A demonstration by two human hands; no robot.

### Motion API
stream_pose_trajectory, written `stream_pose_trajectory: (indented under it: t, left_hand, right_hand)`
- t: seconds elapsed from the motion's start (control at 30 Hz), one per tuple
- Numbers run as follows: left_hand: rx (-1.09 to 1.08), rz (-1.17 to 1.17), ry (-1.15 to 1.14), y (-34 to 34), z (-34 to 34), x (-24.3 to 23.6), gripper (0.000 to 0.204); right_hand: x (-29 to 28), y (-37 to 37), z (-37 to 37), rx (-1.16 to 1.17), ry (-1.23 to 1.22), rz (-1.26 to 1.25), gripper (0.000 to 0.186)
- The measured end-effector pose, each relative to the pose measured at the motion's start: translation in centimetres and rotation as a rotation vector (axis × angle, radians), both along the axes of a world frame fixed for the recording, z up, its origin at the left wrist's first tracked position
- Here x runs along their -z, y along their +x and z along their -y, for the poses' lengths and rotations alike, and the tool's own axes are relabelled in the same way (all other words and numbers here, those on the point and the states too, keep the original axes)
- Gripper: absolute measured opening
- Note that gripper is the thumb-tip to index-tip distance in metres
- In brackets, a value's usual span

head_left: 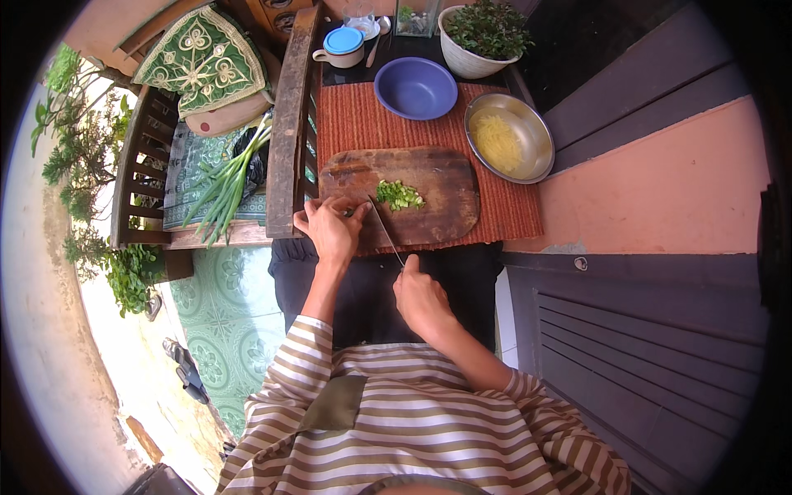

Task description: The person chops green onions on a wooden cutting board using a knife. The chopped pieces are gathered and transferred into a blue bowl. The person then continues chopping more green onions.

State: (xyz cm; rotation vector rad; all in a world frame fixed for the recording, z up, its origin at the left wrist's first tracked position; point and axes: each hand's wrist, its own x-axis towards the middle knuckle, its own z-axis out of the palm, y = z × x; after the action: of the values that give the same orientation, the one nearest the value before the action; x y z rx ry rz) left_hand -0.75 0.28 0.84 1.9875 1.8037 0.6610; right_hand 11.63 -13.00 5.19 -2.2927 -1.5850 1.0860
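Observation:
On the worn wooden cutting board [445, 198] lies a small heap of chopped green vegetable [400, 195]. My right hand [422, 297] grips a knife [386, 231] by its handle at the board's near edge. Its blade slants up and left, the tip just left of the heap. At the board's left edge, my left hand [332, 231] is closed with its fingers bent close to the blade. A bit of green shows by those fingertips, but most of what they hold is hidden.
Behind the board stands a blue-purple bowl [417, 89] on an orange woven mat [351, 103]. A metal bowl [536, 148] with yellow shreds [497, 142] is at right. Beyond are a lidded cup [342, 49] and potted plant [483, 37]. Green onions [233, 186] lie on the left bench.

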Motion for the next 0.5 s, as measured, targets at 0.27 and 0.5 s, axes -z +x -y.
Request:
stream_pose_trajectory:
  t: [0.27, 0.5]
  left_hand:
    - [0.078, -0.066, 0.136, -0.1, 0.5, 0.4, 0.016]
    - [0.064, -0.071, 0.155, 0.0, 0.5, 0.6, 0.015]
  right_hand:
    - [-0.6, 0.0, 1.7, 0.014, 0.008, 0.004, 0.026]
    - [-0.8, 0.8, 0.0, 0.009, 0.036, -0.025, 0.025]
